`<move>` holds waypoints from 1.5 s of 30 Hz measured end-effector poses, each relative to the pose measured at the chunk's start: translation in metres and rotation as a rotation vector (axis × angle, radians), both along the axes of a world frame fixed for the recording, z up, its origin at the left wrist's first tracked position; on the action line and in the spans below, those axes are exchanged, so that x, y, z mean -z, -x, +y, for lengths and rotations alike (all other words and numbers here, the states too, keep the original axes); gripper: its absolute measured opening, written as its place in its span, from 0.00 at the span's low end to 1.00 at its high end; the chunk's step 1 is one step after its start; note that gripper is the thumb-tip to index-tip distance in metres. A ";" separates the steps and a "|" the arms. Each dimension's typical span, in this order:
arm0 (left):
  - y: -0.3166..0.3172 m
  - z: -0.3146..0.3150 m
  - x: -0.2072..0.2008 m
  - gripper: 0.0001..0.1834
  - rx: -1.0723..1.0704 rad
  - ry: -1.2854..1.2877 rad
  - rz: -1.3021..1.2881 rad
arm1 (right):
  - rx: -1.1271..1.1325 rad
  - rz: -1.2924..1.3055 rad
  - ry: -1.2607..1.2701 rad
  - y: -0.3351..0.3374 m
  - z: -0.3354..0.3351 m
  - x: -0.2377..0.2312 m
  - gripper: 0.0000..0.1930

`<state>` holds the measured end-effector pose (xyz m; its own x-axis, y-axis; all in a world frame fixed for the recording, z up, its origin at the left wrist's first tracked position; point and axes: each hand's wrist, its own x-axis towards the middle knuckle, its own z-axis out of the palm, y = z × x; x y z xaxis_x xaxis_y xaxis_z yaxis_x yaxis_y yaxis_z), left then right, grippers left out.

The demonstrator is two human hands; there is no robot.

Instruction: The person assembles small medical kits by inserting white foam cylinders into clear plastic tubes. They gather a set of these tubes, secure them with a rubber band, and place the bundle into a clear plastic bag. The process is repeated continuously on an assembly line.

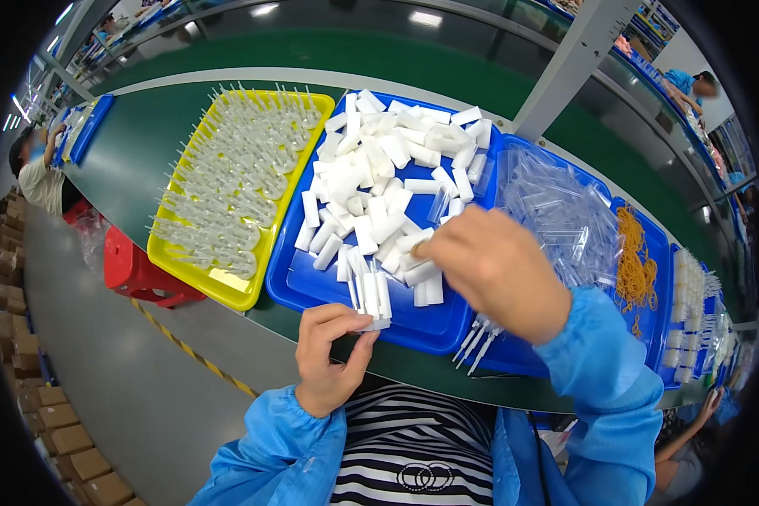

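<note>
My left hand (pixel 329 354) pinches the base of a small translucent plastic holder (pixel 381 323) near the tray's front edge. Thin upright rods rise from this holder, and white cylindrical sleeves (pixel 369 291) cover some of them. My right hand (pixel 502 270) is over the blue tray (pixel 422 326), its thumb and fingers closed on a white sleeve (pixel 413 241) at the edge of the heap. Motion blurs that hand slightly, and the far fingers are partly hidden. A large loose pile of white sleeves (pixel 379 156) fills most of this tray.
At left lies a yellow tray (pixel 257 287) of rodded holders (pixel 228 177). To the right are clear plastic sleeves (pixel 557 211), orange rubber bands (pixel 635 261) and bundled white pieces (pixel 687 312). White rods (pixel 479 341) lie by my right forearm. A red stool (pixel 135 270) stands beyond the table.
</note>
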<state>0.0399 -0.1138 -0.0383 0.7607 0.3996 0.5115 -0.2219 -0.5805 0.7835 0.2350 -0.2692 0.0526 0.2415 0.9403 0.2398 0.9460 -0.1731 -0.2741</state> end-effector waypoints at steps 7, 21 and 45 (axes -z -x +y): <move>0.000 -0.003 -0.002 0.21 -0.049 0.016 0.027 | -0.036 -0.266 0.123 0.017 0.014 0.029 0.17; -0.005 -0.004 -0.017 0.18 0.035 -0.142 0.055 | 0.075 0.191 -0.196 0.015 -0.002 0.030 0.14; 0.006 -0.005 -0.024 0.23 0.068 -0.105 -0.046 | 0.191 0.637 -0.501 0.037 -0.018 0.017 0.13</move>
